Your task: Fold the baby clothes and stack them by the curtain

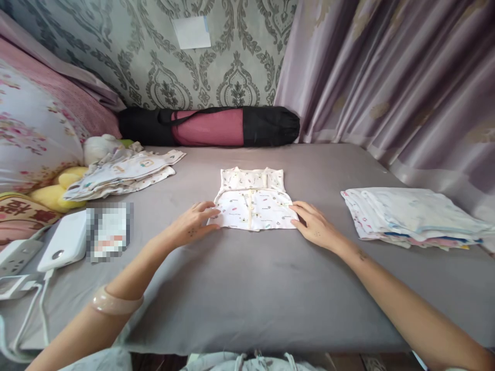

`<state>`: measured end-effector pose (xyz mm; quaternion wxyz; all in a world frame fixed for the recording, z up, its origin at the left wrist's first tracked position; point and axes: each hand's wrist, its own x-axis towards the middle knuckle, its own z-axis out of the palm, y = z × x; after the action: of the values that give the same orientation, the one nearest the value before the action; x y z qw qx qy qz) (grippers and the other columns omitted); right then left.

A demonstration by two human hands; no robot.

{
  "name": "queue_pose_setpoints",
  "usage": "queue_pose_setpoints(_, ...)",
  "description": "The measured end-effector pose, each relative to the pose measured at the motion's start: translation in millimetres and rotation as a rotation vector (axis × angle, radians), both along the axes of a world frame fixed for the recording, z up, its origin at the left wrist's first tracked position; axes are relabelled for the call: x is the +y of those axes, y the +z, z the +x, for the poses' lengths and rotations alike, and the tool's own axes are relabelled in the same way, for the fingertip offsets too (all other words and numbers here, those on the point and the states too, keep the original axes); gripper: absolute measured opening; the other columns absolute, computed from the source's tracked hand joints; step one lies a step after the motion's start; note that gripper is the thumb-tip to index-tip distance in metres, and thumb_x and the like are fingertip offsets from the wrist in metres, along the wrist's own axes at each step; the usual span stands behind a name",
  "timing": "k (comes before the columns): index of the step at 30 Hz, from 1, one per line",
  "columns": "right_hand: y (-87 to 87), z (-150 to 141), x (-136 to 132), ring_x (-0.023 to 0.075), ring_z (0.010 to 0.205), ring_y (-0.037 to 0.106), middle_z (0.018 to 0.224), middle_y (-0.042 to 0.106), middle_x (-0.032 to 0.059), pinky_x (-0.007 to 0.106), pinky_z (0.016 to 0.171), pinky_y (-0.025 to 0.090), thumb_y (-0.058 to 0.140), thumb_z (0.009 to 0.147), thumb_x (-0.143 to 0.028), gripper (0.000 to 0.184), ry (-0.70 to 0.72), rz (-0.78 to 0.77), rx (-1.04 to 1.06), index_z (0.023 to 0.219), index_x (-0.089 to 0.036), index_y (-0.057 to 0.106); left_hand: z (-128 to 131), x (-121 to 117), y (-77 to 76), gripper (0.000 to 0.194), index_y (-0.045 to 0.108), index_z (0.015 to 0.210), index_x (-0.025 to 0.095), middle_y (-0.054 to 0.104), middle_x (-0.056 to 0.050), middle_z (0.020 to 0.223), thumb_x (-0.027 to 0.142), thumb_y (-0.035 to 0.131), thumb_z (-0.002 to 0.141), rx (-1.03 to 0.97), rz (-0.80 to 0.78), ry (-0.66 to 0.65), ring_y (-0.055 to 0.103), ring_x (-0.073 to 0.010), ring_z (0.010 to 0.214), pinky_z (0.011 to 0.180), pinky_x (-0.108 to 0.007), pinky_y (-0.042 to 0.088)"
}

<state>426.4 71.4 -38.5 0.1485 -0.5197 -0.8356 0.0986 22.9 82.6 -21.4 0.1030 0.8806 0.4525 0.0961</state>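
A small white baby shirt [251, 208] with a tiny print lies folded on the grey sheet in front of me. Cream trim runs down its middle, and its upper part shows behind a crosswise fold. My left hand [195, 222] has the garment's left side edge between curled fingers and thumb. On the opposite side edge, the fingers and thumb of my right hand [315, 224] hold it in the same way. Both hands rest low, close to the sheet, with the shirt flat between them.
Folded cloths [417, 214] are stacked at right. Printed clothes [127, 172] lie at left beside plush toys [58, 193]. Nearer are a white power bank [65, 239], a power strip [19, 255], cables and a blurred packet [111, 232]. A black and pink rolled bag [209, 126] lines the wall.
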Motion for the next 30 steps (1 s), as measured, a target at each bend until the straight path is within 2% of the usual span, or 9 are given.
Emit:
queue_pose_setpoints(4, 2.3, 6, -17, 0.0246, 0.102, 0.06, 0.11, 0.063, 0.0076, 0.038, 0.088, 0.048, 0.048, 0.093, -0.036, 0.037, -0.121, -0.019, -0.002, 0.126, -0.025, 0.058, -10, -11, -9.4, 0.041, 0.062, 0.121, 0.026, 0.055, -0.01, 0.129, 0.051, 0.046, 0.094, -0.016, -0.008, 0.024, 0.061, -0.0257, 0.107, 0.088, -0.039, 0.053)
queue_pose_setpoints(7, 0.5, 2, -21, 0.0203, 0.086, 0.061, 0.099, 0.063, 0.0044, 0.033, 0.074, 0.049, 0.051, 0.091, -0.034, 0.037, -0.184, -0.086, 0.053, 0.126, -0.027, 0.058, -10, -13, -17.9, 0.039, 0.058, 0.127, 0.025, 0.054, -0.011, 0.132, 0.042, 0.042, 0.096, -0.057, 0.008, 0.004, 0.061, -0.0247, 0.109, 0.092, -0.039, 0.051)
queue_pose_setpoints(12, -7.2, -4, -19, 0.0136, 0.069, 0.057, 0.093, 0.064, 0.0012, 0.028, 0.071, 0.048, 0.055, 0.085, -0.032, 0.044, -0.231, -0.159, 0.203, 0.128, -0.023, 0.057, 2, -17, -17.4, 0.04, 0.056, 0.129, 0.022, 0.054, -0.011, 0.135, 0.024, 0.038, 0.094, -0.136, 0.039, -0.034, 0.058, -0.0238, 0.117, 0.098, -0.038, 0.048)
queue_pose_setpoints(16, -9.6, -5, -20, 0.0137, 0.07, 0.056, 0.092, 0.062, 0.0012, 0.027, 0.069, 0.047, 0.058, 0.08, -0.026, 0.047, -0.231, -0.15, 0.174, 0.127, -0.024, 0.058, 6, -20, -16.6, 0.044, 0.057, 0.128, 0.019, 0.055, -0.011, 0.133, 0.015, 0.038, 0.088, -0.159, 0.035, -0.059, 0.057, -0.0224, 0.118, 0.099, -0.036, 0.048)
queue_pose_setpoints(21, -4.4, -11, -24, 0.0154, 0.072, 0.058, 0.094, 0.061, 0.0041, 0.028, 0.067, 0.046, 0.048, 0.087, -0.022, 0.033, -0.186, -0.051, 0.112, 0.115, -0.024, 0.065, 6, -19, -23.9, 0.038, 0.063, 0.117, 0.018, 0.061, -0.011, 0.125, 0.016, 0.036, 0.091, -0.137, 0.093, -0.027, 0.059, -0.0225, 0.112, 0.097, -0.037, 0.048)
queue_pose_setpoints(25, -5.9, -15, -22, 0.0172, 0.079, 0.062, 0.102, 0.06, 0.0077, 0.031, 0.077, 0.049, 0.044, 0.089, -0.022, 0.029, -0.157, 0.028, 0.163, 0.106, -0.021, 0.068, 11, -20, -25.0, 0.035, 0.066, 0.11, 0.021, 0.065, -0.008, 0.12, 0.019, 0.035, 0.095, -0.119, 0.124, -0.015, 0.06, -0.0218, 0.108, 0.094, -0.037, 0.05)
queue_pose_setpoints(30, -11.3, -16, -11, 0.0208, 0.097, 0.064, 0.111, 0.064, 0.0106, 0.035, 0.091, 0.049, 0.04, 0.09, -0.02, 0.03, -0.074, 0.111, 0.281, 0.098, -0.02, 0.069, 14, -20, -23.0, 0.038, 0.067, 0.108, 0.02, 0.065, -0.008, 0.119, 0.018, 0.031, 0.095, -0.116, 0.118, -0.013, 0.062, -0.0203, 0.108, 0.092, -0.035, 0.052)
